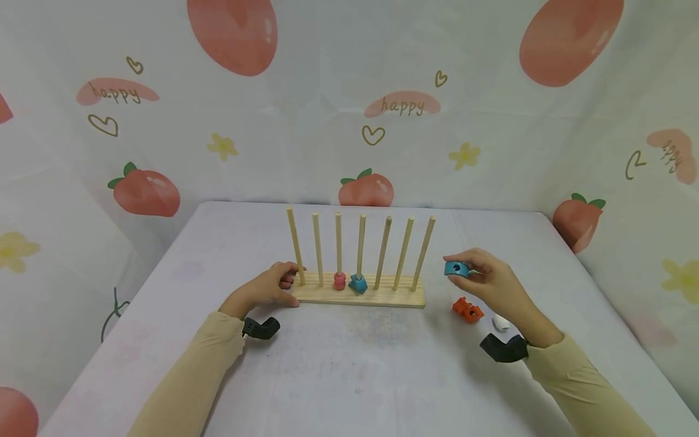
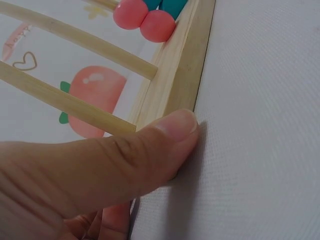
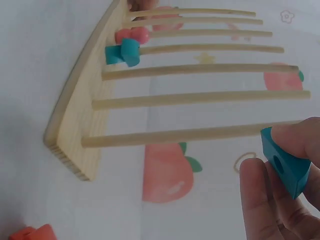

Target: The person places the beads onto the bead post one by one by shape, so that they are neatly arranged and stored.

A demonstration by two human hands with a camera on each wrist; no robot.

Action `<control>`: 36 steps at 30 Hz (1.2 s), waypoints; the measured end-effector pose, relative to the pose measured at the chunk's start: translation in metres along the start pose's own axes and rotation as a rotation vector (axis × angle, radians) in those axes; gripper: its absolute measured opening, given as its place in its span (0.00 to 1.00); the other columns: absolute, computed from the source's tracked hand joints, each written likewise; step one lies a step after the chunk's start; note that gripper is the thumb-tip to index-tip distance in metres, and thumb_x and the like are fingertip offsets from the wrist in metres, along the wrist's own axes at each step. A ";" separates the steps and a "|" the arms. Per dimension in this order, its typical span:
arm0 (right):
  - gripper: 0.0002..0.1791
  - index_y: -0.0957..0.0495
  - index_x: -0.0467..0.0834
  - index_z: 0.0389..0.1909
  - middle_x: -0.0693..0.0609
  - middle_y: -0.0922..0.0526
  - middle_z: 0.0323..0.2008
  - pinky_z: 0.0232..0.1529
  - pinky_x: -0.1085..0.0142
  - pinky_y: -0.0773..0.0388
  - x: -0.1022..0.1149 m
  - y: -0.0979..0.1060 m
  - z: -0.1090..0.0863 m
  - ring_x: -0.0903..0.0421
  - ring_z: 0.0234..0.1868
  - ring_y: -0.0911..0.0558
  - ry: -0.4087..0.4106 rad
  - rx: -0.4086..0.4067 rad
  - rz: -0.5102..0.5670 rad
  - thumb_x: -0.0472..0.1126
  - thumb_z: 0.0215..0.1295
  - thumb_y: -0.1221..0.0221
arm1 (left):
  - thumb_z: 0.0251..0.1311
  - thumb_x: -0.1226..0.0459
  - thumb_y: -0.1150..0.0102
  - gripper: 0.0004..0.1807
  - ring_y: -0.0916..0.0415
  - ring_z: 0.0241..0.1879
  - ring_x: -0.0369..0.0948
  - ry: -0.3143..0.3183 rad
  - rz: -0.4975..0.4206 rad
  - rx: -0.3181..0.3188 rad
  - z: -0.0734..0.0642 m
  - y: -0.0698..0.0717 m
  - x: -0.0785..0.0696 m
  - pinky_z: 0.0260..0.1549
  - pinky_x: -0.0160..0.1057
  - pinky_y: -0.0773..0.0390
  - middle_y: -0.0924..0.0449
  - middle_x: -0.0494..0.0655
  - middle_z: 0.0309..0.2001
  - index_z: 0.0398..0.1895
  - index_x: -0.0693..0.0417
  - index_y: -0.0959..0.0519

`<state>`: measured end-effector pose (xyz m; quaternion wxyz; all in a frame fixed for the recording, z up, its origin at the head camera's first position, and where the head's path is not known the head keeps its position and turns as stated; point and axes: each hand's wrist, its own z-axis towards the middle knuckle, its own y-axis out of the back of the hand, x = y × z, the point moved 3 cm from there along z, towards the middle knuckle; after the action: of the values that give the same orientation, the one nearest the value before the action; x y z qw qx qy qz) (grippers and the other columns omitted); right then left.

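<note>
A wooden peg board (image 1: pixel 360 296) with several upright pegs stands mid-table. My left hand (image 1: pixel 262 286) grips its left end, the thumb (image 2: pixel 172 125) on the front edge. Pink round beads (image 1: pixel 340 281) are threaded at the foot of the third peg from the left. Blue beads (image 1: pixel 358 284) sit at the foot of the fourth. Off the board's right end, my right hand (image 1: pixel 494 282) pinches a blue block bead (image 1: pixel 455 269) between thumb and fingers, raised above the table. A hole shows in the bead's face in the right wrist view.
Orange beads (image 1: pixel 468 310) lie on the table below the right hand, with a white piece (image 1: pixel 500 322) beside them near the wrist. Black wrist mounts (image 1: pixel 503 349) jut from both sleeves. A patterned cloth (image 1: pixel 317 139) hangs behind the table.
</note>
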<state>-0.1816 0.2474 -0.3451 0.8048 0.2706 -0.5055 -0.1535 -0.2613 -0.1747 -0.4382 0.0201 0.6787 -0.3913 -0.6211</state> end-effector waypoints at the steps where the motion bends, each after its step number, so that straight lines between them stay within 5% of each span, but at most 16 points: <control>1: 0.19 0.20 0.39 0.51 0.47 0.21 0.43 0.41 0.79 0.23 0.002 0.000 0.001 0.71 0.39 0.20 0.009 -0.005 0.001 0.29 0.58 0.35 | 0.42 0.72 0.25 0.43 0.37 0.52 0.49 0.000 0.000 -0.001 0.000 0.000 0.000 0.56 0.47 0.32 0.39 0.60 0.55 0.64 0.65 0.34; 15: 0.17 0.21 0.35 0.49 0.64 0.19 0.39 0.40 0.75 0.20 0.027 0.002 0.016 0.69 0.38 0.18 0.040 -0.071 0.114 0.29 0.58 0.35 | 0.42 0.71 0.25 0.43 0.37 0.52 0.50 0.002 0.000 -0.001 -0.001 0.001 -0.001 0.56 0.48 0.33 0.40 0.61 0.56 0.64 0.66 0.35; 36: 0.17 0.21 0.30 0.47 0.58 0.16 0.40 0.46 0.71 0.21 0.081 -0.002 0.055 0.62 0.39 0.18 0.194 -0.128 0.307 0.24 0.54 0.35 | 0.43 0.70 0.25 0.44 0.36 0.53 0.51 -0.013 0.021 0.012 -0.001 0.001 -0.003 0.56 0.47 0.32 0.39 0.63 0.55 0.64 0.69 0.36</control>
<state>-0.1948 0.1878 -0.2684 0.8792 0.1521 -0.4503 -0.0339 -0.2602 -0.1744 -0.4352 0.0202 0.6706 -0.4023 -0.6230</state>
